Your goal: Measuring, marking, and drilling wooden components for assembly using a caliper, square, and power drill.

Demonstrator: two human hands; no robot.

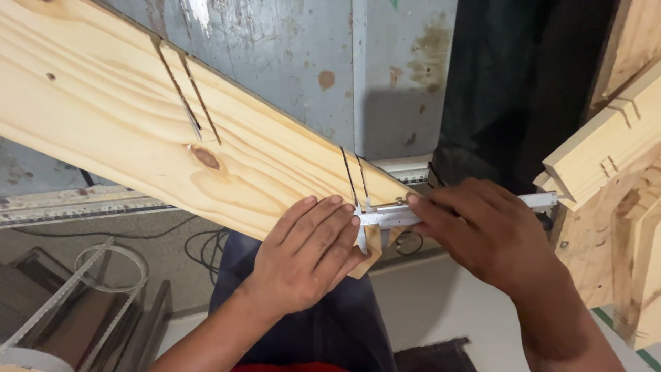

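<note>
The plank (138, 131) runs down from the upper left and ends just past my hands, and everything here hangs off that lower end. My caliper (385, 217) sits across that end, its beam reaching right, away from the plank toward the stacked timber (606, 151). I judge the main risk is the caliper tilting: if the beam does not stay square to the plank edge, the reading comes out false. It could also slip off the corner, since the plank end is narrow and seems to overhang the floor with little under it. The two dark saw cuts (354, 176) lie just above the caliper on the plank; a jaw catching in one would throw the measure.

My left hand (303, 258) lies flat with fingers spread and open, pressing on the plank's lower end beside the caliper's jaws. My right hand (482, 231) is curled over the beam, just right of the plank end, fingers closed on it; the thumb is hidden, so how firmly I cannot tell. Both forearms come up from below the plank.
</note>
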